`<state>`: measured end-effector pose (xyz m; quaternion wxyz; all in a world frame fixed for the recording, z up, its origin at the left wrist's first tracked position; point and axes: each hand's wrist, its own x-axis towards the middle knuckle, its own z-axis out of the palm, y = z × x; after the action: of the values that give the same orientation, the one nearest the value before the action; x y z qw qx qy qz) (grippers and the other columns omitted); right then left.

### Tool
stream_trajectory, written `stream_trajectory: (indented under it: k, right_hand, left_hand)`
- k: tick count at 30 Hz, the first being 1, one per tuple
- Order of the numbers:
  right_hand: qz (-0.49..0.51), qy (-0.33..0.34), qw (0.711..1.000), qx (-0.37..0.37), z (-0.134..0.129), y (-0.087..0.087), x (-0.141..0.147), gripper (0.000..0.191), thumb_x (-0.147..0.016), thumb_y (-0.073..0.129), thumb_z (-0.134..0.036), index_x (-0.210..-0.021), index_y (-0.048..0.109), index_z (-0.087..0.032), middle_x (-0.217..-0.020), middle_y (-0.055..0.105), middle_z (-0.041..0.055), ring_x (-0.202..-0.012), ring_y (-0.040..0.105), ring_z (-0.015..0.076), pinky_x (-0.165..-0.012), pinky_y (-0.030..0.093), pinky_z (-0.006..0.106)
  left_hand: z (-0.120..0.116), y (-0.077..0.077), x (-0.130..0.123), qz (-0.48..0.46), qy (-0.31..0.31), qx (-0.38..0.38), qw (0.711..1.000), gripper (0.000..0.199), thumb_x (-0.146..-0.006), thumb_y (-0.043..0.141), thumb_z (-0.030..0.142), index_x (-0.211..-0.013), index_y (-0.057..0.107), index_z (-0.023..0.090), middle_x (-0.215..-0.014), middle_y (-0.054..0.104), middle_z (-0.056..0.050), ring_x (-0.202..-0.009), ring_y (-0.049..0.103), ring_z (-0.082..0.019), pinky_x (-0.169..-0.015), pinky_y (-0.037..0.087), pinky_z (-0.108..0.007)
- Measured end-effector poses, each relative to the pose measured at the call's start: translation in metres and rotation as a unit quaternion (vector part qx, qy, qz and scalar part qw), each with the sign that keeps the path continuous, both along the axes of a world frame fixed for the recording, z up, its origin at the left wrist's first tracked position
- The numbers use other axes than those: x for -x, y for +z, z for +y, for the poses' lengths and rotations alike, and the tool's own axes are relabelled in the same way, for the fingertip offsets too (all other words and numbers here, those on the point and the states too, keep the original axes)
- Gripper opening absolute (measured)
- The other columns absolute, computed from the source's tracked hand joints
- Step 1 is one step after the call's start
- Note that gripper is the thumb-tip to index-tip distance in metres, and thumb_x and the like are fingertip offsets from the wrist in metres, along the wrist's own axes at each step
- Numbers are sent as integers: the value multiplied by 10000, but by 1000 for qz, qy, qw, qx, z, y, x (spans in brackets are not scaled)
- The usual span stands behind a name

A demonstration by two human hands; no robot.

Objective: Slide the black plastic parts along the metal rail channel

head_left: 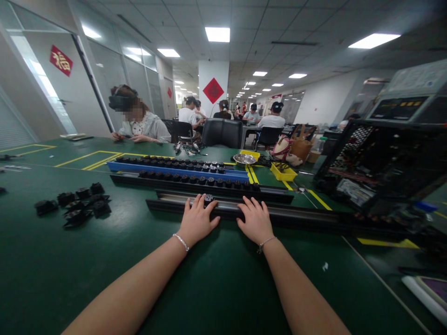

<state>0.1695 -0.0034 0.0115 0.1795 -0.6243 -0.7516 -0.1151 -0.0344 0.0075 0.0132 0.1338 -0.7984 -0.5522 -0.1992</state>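
A long black rail (296, 215) lies across the green table in front of me. My left hand (198, 217) rests on it with fingers spread, beside a small black part (208, 199) sitting in the channel. My right hand (255, 218) lies on the same rail farther right, its fingers also apart. Behind stand a black rail (125, 179) and a blue rail (139, 168), both lined with several black parts. A loose pile of black parts (75, 208) is on the table at the left.
An open black metal case (387, 167) stands at the right. Beyond the rails are a metal bowl (245, 159), a yellow tray (283, 173) and cables. Across the table sits a person (145, 123) wearing a headset; more people work farther back.
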Motion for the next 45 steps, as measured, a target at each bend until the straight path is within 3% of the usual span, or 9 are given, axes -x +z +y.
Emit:
stream_trajectory:
  k: [12,31,45]
  right_hand:
    - [1,1,1000,2,1,0,-1,397,-770,532,-326,-1158,561,-248,-1400,424,42,-1294,312,271,-1063,164,503]
    - [2,4,1000,5,1,0,-1,393,-772,525,-322,-1157,561,-249,-1400,423,42,-1302,303,269,-1066,168,508]
    - [1,4,1000,7,0,1,-1,394,-771,525,-324,-1156,564,-253,-1393,433,41,-1298,312,271,-1062,175,510]
  left_hand:
    - [3,6,7,-13,14,-16,1000,451,-869,342,535,-1194,573,324,-1300,533,-93,-1263,397,-288,-1058,199,-530]
    - [9,6,15,-30,28,-21,999,403,-886,348,476,-1151,615,333,-1260,573,-72,-1219,457,-279,-1054,222,-508]
    - [14,4,20,-33,36,-47,998,368,-905,337,409,-1079,655,342,-1193,622,-61,-1163,519,-258,-1070,141,-561]
